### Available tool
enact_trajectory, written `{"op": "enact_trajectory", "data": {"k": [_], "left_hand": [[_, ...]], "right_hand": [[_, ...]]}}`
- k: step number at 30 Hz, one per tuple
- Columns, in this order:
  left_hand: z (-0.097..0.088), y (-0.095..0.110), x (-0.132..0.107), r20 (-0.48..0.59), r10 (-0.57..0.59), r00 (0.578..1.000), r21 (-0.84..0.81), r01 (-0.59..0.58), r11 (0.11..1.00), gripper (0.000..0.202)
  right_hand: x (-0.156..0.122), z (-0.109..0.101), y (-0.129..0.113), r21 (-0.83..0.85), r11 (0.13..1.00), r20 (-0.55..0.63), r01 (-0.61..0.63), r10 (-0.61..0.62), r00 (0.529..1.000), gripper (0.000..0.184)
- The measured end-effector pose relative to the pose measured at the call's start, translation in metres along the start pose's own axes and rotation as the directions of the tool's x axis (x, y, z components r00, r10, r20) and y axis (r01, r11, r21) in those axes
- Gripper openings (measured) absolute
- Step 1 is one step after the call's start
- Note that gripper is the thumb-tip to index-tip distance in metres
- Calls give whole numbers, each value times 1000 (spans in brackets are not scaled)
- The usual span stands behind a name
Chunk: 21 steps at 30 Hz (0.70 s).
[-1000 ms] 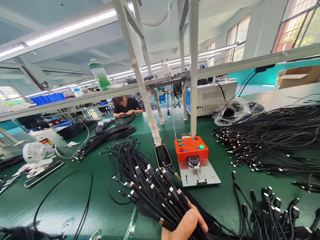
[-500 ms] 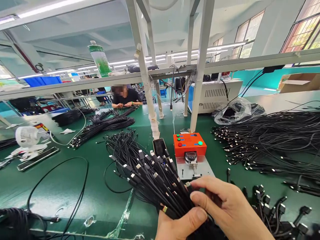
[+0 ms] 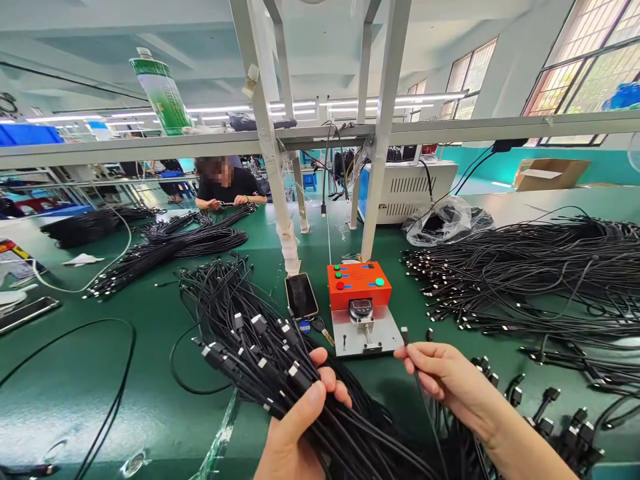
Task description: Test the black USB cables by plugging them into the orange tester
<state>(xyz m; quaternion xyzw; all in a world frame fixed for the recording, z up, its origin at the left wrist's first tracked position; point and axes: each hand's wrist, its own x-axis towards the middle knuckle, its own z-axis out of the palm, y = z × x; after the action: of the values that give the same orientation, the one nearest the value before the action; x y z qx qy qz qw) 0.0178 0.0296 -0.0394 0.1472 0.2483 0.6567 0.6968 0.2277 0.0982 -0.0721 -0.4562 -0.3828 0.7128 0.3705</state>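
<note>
My left hand (image 3: 300, 417) is wrapped round a thick bundle of black cables (image 3: 260, 363) whose plug ends fan out up and to the left. My right hand (image 3: 445, 380) pinches a single black cable (image 3: 407, 343), its plug end pointing up, just right of the bundle. Directly behind my hands stands an orange test box (image 3: 357, 283) with coloured buttons, a round gauge and a grey metal base plate (image 3: 365, 337).
A phone (image 3: 301, 295) and keys lie left of the orange box. Heaps of black cables (image 3: 525, 273) cover the green table (image 3: 150, 387) at right, more cables at back left. White frame posts (image 3: 375, 167) rise behind. Another person (image 3: 225, 183) works at the far side.
My right hand has drawn one cable out of the bundle and moved right, away from my left hand. The camera has shifted, so the bundle and box sit further left.
</note>
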Motion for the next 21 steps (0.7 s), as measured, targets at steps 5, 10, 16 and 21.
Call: {"op": "enact_trajectory", "data": {"k": [5, 10, 16, 21], "left_hand": [[-11, -7, -1, 30, 66, 997, 199, -71, 977, 23], [-20, -6, -4, 36, 44, 998, 221, -51, 974, 23], [-18, -4, -3, 89, 21, 996, 184, -37, 982, 28], [-15, -6, 5, 124, 3, 992, 51, -10, 999, 27]], "right_hand": [[22, 10, 28, -221, 971, 5, -87, 90, 996, 39], [31, 13, 36, -265, 961, 2, -79, 83, 997, 37], [38, 13, 40, -213, 972, -14, -101, 101, 995, 36], [43, 16, 44, -161, 980, -27, -120, 117, 993, 35]]}}
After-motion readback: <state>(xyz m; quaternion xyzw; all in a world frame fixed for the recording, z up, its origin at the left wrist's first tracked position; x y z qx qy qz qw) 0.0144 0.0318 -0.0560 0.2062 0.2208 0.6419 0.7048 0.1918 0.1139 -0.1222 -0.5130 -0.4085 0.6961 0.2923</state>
